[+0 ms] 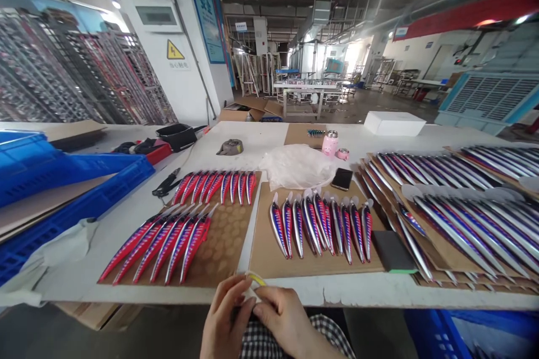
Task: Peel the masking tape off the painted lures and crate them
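Close to the table's front edge, my left hand (pixel 226 309) and my right hand (pixel 285 314) meet with fingers bent in a pinch. Between them is a small thin piece, white with a yellow strip (pixel 256 279); the fingers cover most of it, so its kind is unclear. Beyond my right hand, red, blue and silver fishing lures (pixel 311 221) lie in a row on a cardboard sheet (pixel 269 252). To the left, two rows of pink-bellied fishing lures (pixel 168 247) rest on another brown sheet (pixel 227 241).
Many more lures (pixel 463 224) lie on stacked cardboard at the right, beside a dark sanding-type block (pixel 393 251). Further back are a plastic bag (pixel 297 165), a phone (pixel 342 179), a pink bottle (pixel 329 143) and a white box (pixel 393 123). Blue crates (pixel 84 190) stand left.
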`<state>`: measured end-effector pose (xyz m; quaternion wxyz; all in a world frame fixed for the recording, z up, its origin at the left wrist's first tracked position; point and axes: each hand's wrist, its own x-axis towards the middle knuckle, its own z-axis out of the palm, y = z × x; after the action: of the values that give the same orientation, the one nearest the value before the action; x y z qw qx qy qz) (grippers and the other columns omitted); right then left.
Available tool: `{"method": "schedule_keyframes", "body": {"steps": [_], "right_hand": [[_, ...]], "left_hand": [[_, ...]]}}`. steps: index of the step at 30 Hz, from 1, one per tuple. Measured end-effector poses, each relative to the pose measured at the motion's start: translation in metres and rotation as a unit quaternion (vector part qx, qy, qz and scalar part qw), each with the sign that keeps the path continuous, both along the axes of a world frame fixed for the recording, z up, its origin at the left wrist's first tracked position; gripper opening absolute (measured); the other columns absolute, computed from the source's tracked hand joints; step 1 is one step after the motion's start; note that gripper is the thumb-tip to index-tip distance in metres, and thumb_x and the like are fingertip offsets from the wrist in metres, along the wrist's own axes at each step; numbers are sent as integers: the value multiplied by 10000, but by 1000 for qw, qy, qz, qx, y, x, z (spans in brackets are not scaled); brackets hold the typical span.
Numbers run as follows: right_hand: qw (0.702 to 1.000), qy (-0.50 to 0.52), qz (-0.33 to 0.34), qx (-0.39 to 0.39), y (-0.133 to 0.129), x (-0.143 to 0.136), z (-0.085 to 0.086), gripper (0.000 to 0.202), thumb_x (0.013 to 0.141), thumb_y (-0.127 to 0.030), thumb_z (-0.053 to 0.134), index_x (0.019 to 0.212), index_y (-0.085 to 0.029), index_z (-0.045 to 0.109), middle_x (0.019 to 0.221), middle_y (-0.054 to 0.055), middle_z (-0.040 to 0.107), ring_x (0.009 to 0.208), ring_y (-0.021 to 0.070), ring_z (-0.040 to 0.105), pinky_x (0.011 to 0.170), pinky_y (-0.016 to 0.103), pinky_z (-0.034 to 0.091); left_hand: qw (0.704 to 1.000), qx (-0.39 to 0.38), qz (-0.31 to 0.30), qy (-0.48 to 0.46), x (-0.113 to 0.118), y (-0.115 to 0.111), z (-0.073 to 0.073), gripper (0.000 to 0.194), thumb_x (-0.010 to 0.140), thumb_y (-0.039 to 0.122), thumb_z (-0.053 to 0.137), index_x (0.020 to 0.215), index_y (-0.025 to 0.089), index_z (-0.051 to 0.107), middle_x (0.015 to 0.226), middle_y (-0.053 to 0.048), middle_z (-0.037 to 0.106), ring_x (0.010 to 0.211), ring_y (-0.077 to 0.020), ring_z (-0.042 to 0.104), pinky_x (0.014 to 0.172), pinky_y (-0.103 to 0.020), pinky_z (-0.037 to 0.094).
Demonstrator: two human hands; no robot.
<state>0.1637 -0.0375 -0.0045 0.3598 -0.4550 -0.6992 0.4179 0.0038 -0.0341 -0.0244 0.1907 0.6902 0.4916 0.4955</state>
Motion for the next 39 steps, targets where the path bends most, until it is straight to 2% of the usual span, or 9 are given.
{"method": "schedule_keyframes", "body": {"steps": [4,10,17,23,28,31,34,36,39], "right_hand": [[1000,-13,-25,12,-12,13,3,209,923,-306,449,957,-222,638,779,-7,665,705,158,598,650,214,459],[991,-79,-97,53,-2,21,-11,216,834,-146,524,987,-247,638,856,1,705,790,180,659,688,222,451],[973,-152,-115,129,8,25,-8,151,805,-117,552,748,-231,633,709,-33,686,681,141,650,617,215,392],[946,-256,-101,174,7,23,-13,144,780,-127,579,676,-223,552,656,-47,658,620,133,623,567,238,331],[943,-271,-98,165,7,18,-11,139,812,-158,556,687,-219,558,649,-33,660,605,136,614,558,247,311],[958,-230,-96,143,9,12,-5,164,800,-131,541,658,-208,565,638,-31,651,605,127,601,551,235,307],[980,-144,-93,105,12,4,4,193,768,-75,529,651,-210,602,618,-45,634,592,107,588,549,205,327],[988,-93,-87,82,14,-2,10,218,762,-51,519,649,-209,619,586,-53,614,565,97,573,541,189,343],[990,-62,-82,95,23,-11,14,209,803,-71,523,736,-217,656,661,-43,654,620,107,604,587,181,395]], "left_hand": [[999,2,-42,-5,15,7,8,72,866,252,579,818,234,630,888,3,616,812,-131,640,720,-197,539],[995,-2,-86,47,16,0,15,89,865,218,583,787,232,626,837,15,610,776,-116,630,695,-176,516],[999,-24,-19,28,9,2,19,229,887,267,547,1112,263,586,956,3,613,746,-117,634,651,-191,534],[976,-12,-80,205,15,10,27,56,847,270,588,872,261,636,824,21,652,758,-148,639,660,-221,505],[966,-33,-62,250,21,10,24,172,844,185,506,697,227,584,715,11,617,700,-156,612,633,-240,463],[981,-56,-51,179,20,7,23,176,791,145,503,631,205,546,666,8,577,642,-140,572,602,-225,430],[988,-134,-69,-15,17,5,21,188,782,186,521,595,191,509,608,23,509,579,-117,504,562,-206,410],[958,-203,-71,-189,11,5,19,235,802,270,547,590,187,488,596,30,473,582,-114,470,570,-206,420],[886,-260,15,-384,-12,11,15,304,722,431,669,631,183,518,609,35,492,607,-116,472,596,-216,456]]}}
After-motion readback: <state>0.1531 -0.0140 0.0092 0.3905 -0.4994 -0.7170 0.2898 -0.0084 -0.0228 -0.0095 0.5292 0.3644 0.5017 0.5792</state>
